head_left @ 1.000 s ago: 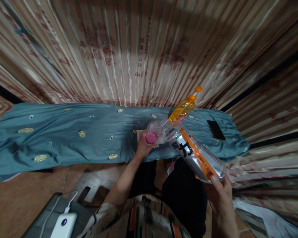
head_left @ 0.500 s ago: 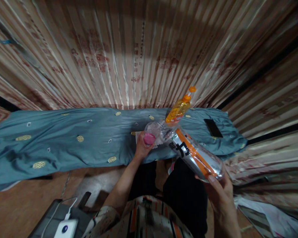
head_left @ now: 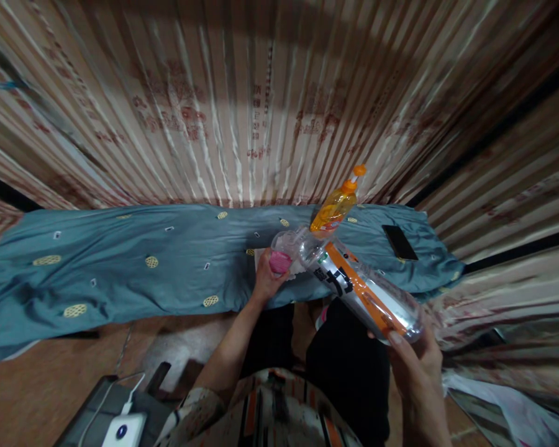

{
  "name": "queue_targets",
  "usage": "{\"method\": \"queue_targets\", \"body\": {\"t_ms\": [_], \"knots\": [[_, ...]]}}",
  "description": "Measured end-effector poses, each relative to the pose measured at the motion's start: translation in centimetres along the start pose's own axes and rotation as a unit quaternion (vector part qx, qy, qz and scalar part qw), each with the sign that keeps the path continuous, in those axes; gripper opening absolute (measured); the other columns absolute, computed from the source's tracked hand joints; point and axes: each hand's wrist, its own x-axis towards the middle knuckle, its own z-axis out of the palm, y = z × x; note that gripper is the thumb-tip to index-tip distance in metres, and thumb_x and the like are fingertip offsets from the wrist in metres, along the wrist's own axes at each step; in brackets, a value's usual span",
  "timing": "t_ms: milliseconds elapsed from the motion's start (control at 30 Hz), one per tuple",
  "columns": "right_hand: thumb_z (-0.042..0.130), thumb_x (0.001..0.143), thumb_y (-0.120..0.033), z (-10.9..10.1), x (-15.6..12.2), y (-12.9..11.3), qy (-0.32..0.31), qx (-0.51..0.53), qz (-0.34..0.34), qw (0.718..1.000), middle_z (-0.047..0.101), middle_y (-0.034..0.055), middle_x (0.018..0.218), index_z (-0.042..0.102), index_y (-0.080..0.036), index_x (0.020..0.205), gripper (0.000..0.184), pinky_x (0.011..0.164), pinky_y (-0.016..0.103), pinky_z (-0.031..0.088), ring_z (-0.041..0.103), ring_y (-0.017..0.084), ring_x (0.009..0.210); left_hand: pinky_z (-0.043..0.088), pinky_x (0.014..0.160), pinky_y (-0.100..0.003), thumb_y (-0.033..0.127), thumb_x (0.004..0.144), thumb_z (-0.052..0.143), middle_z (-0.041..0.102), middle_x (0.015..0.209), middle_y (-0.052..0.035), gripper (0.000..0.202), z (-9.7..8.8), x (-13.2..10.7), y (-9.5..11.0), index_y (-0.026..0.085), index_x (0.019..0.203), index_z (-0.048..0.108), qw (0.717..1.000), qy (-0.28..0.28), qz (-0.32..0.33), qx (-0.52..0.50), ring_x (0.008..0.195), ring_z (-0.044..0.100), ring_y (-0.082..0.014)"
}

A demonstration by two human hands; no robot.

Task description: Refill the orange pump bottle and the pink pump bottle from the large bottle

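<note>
My right hand grips the base of a large clear plastic bottle with an orange and silver label. The bottle tilts down to the left, its neck at the mouth of a clear plastic cup. Around that cup my left hand is closed; something pink shows at the cup, and I cannot tell whether it is inside or on its surface. Just behind the bottle's neck stands a pump bottle of orange-yellow liquid with an orange top. A whitish sheet lies partly hidden under the cup.
A teal patterned cloth covers the long table against a striped curtain. On its right side lies a dark phone. A white power bank with a cable rests on a grey surface at lower left.
The large bottle has rolled slightly about its length, so its label shows differently. Both hands stay in nearly the same place.
</note>
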Motion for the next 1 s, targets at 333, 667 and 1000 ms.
{"method": "queue_targets", "body": {"t_ms": [333,667,1000], "knots": [[0.094,0.065,-0.044,-0.23,0.05,-0.38,0.002,-0.027,-0.015,1.0,0.064,0.0101,0.145,0.059,-0.027,0.15,0.094,0.081,0.034,0.06,0.062,0.034,0.127,0.052,0.116,-0.056,0.029,0.064,0.094,0.062,0.142,-0.017,0.095,0.09,-0.02,0.07,0.02,0.145,0.045,1.0,-0.003,-0.025,0.002,0.135,0.063,-0.0368],[0.09,0.072,-0.045,-0.45,-0.28,-0.57,-0.018,-0.057,-0.019,0.998,0.054,0.0136,0.157,0.047,-0.026,0.159,0.099,0.103,0.05,0.056,0.053,0.042,0.142,0.051,0.118,-0.054,0.032,0.067,0.093,0.062,0.143,-0.0162,0.092,0.26,-0.16,-0.28,0.02,0.145,0.045,1.0,0.001,-0.006,-0.011,0.136,0.062,-0.0356],[0.088,0.072,-0.05,-0.22,-0.21,-0.8,-0.015,-0.086,-0.036,0.996,0.053,0.015,0.157,0.044,-0.027,0.16,0.101,0.111,0.061,0.048,0.053,0.044,0.141,0.051,0.118,-0.054,0.031,0.065,0.093,0.062,0.142,-0.0153,0.093,0.27,-0.11,-0.33,0.021,0.146,0.046,1.0,0.003,-0.014,-0.008,0.136,0.062,-0.0355]]}}
